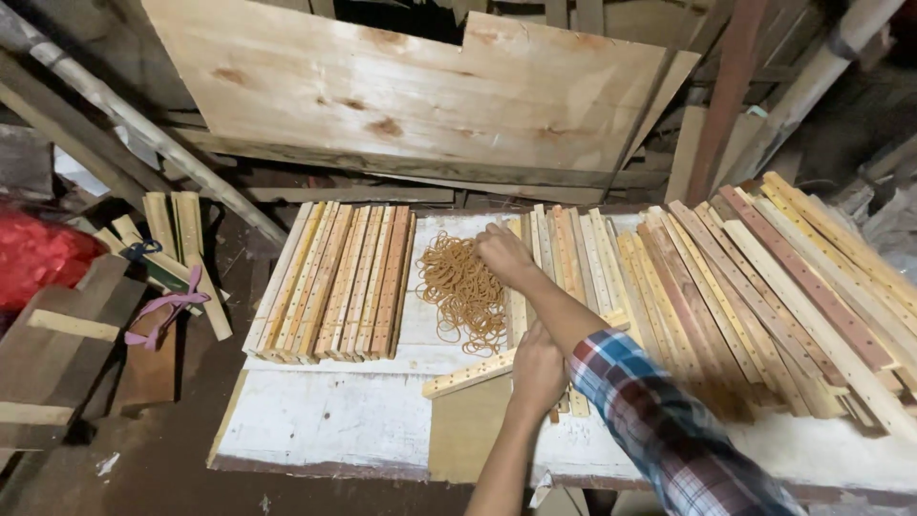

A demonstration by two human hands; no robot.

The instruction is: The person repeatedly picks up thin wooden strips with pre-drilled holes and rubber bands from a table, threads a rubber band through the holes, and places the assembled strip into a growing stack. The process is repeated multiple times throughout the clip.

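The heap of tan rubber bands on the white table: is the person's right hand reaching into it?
Yes, the right hand rests on the edge of the heap of tan rubber bands, while the left hand grips a drilled wooden slat.

Warm light falls from above onto the white counter (315, 411), which is bright and sharp; beyond its edges the surroundings sink into dim shadow, with wide-angle bending.

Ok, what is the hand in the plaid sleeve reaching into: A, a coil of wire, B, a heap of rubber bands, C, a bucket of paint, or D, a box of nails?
B: the right hand rests at the edge of a loose heap of tan rubber bands on the white table.
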